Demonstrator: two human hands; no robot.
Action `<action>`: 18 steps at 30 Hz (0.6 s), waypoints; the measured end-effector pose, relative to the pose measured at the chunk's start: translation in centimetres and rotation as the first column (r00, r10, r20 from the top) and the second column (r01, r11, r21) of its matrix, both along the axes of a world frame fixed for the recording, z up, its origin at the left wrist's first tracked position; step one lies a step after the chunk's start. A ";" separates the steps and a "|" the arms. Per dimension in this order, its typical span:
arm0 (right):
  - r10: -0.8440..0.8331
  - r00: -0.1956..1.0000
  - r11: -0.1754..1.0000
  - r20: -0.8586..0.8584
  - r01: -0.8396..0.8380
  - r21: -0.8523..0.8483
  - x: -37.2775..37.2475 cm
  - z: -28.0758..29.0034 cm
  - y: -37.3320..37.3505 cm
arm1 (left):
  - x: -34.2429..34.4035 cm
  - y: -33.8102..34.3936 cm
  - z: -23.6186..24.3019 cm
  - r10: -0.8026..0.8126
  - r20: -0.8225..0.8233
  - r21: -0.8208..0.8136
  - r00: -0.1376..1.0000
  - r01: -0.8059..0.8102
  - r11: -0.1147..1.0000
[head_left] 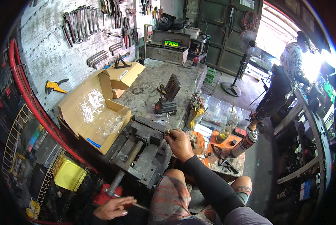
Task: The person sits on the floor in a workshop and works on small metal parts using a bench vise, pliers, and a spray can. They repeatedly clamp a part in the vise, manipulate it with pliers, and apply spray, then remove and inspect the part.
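A heavy grey bench vise (141, 161) stands in front of me at the table's near edge, its long screw pointing toward me. My right hand (179, 144) is closed at the right end of the vise jaws. Its thumb and fingertips pinch a small brass-coloured piece (167, 132), mostly hidden by the fingers. Down at the lower left, my left hand (113, 208) has its fingers stretched out beside the thin vise handle (138, 206). Whether those fingers touch the handle, I cannot tell.
Behind the vise lie an open cardboard box (100, 112) and a black battery pack (165, 107). An orange-topped stand (228, 165) to the right carries a spray can (245, 144) and tools. A co-worker (288, 71) stands at the far right, near a pedestal fan (246, 45).
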State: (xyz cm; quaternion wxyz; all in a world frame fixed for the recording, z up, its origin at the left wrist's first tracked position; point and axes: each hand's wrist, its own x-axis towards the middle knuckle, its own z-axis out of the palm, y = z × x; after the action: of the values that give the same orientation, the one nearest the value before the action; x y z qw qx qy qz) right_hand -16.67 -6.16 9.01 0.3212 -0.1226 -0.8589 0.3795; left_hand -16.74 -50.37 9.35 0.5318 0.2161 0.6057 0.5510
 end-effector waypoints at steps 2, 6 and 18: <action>0.020 1.000 1.000 -0.017 -0.020 -0.018 -0.3 -0.2 -0.6 | -1.1 -1.7 -10.3 0.054 -0.677 -0.095 0.734 -0.160 0.982; -0.007 1.000 1.000 0.003 0.007 -0.003 0.7 -0.4 0.7 | -3.4 -0.2 -3.9 0.648 0.432 0.361 0.627 -0.779 0.513; 0.007 1.000 1.000 0.011 -0.007 0.012 0.6 0.0 0.6 | 1.2 6.3 7.7 -0.110 -0.905 -0.016 0.411 0.226 0.974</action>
State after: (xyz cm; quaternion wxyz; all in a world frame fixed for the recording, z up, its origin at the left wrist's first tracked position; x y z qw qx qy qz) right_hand -16.09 -5.55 9.02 0.3160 -0.1198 -0.8633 0.3748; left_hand -15.57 -44.11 17.07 0.1663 0.5644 0.7398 0.3262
